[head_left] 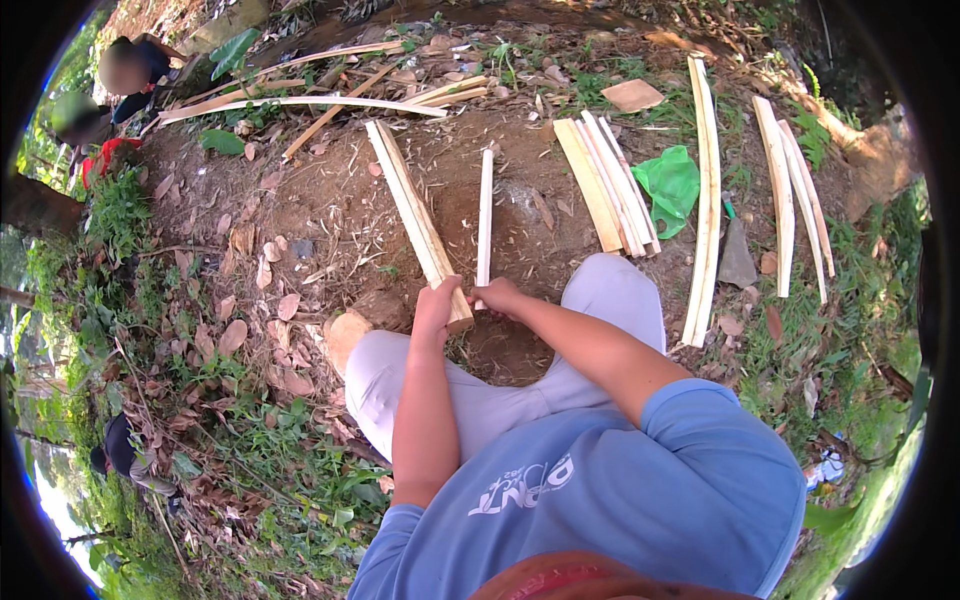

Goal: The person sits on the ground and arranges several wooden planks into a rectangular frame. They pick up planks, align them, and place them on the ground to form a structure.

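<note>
I sit on bare earth with my knees apart. My left hand (pixel 437 304) grips the near end of a wide pale split-wood slat (pixel 408 204) that runs away from me up and to the left. My right hand (pixel 497 296) holds the near end of a thin pale strip (pixel 485 213) that points straight away. The two hands are close together, just above the ground between my knees.
A stack of split slats (pixel 604 180) lies to the right beside a green plastic bag (pixel 670 186). Long curved strips (pixel 707 190) and more slats (pixel 792 195) lie farther right. Long poles (pixel 300 102) lie at the back. Other people (pixel 125 70) crouch at far left.
</note>
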`<action>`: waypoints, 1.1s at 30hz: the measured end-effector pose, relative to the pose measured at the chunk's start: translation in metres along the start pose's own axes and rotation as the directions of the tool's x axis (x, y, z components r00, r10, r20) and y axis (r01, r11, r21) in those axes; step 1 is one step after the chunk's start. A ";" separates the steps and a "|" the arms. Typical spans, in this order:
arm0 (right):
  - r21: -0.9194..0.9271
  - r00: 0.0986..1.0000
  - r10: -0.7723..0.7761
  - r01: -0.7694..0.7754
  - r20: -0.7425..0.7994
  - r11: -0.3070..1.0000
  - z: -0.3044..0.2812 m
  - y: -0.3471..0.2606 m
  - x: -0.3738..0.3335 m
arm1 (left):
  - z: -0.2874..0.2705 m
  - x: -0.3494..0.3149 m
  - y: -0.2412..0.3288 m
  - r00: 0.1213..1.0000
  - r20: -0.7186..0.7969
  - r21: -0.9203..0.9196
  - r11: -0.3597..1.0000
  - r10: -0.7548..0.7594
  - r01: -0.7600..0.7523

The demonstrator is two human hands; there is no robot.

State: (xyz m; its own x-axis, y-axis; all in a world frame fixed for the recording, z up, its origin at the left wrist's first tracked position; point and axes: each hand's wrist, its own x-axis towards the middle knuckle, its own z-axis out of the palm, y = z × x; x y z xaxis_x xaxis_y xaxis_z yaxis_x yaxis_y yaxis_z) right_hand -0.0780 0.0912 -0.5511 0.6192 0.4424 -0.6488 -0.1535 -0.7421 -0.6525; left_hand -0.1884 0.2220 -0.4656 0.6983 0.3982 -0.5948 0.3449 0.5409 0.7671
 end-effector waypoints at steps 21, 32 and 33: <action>0.336 0.942 0.037 0.082 -0.333 0.938 -0.377 0.144 -0.140 | 0.025 0.004 -0.010 0.999 -0.031 0.126 0.992 0.016 -0.012; -0.522 0.767 -0.366 0.047 -0.528 0.852 -0.283 0.094 -0.073 | 0.024 0.007 -0.017 0.997 -0.079 0.149 0.989 0.023 -0.010; -0.411 0.878 -0.273 0.098 -0.392 0.906 -0.277 0.080 -0.060 | 0.027 0.008 -0.018 0.995 -0.091 0.143 0.990 0.027 -0.014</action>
State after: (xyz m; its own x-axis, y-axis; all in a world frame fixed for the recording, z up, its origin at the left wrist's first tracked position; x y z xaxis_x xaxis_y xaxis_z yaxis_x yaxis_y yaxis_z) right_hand 0.0862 -0.1344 -0.4558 0.8879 0.3937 -0.2380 0.2383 -0.8361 -0.4940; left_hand -0.1723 0.1957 -0.4772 0.6475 0.4783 -0.5933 0.4217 0.4236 0.8017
